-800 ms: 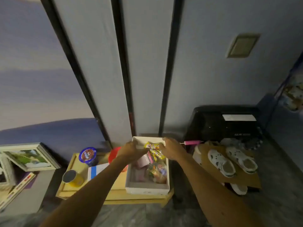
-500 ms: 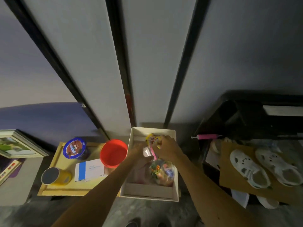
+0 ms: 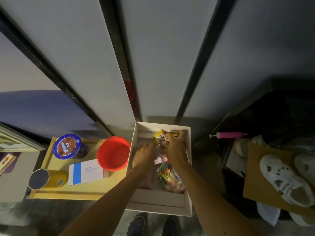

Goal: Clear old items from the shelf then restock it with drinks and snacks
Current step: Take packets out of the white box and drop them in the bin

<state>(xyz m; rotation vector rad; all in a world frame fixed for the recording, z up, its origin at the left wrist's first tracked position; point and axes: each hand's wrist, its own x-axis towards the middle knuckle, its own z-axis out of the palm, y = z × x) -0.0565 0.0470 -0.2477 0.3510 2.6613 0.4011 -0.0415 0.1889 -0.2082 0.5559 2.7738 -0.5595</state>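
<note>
Hands, 2 of them, were down in the white box (image 3: 158,207), and it looked like sorting rather than lifting. Right hand (image 3: 175,149) was working the far end of the box, fingers curled round a yellow packet (image 3: 160,137) and gripping it above the other contents. My guess was that it was being picked out as stock for the shelf. Left hand (image 3: 144,154) lay inside the box just beside the right one, low on the contents, probably steadying or parting them. Its fingertips ran in under the right hand, so I could not tell whether they pinched the pale pink wrapper there.

Nearer the front wall of the box, a clear bag of coloured sweets (image 3: 168,178) lay loose beneath the right forearm. Just left of the box stood a red bucket (image 3: 113,153), mouth up, on the end of a wooden tray (image 3: 68,193), with a blue tub (image 3: 69,147) and a yellow can (image 3: 47,178) further left.

No shelf showed anywhere. Print on the packet was too blurred to read, and the forearms covered much of the box floor. Right of the box, everything sank into dark apart from white sandals (image 3: 281,178).
</note>
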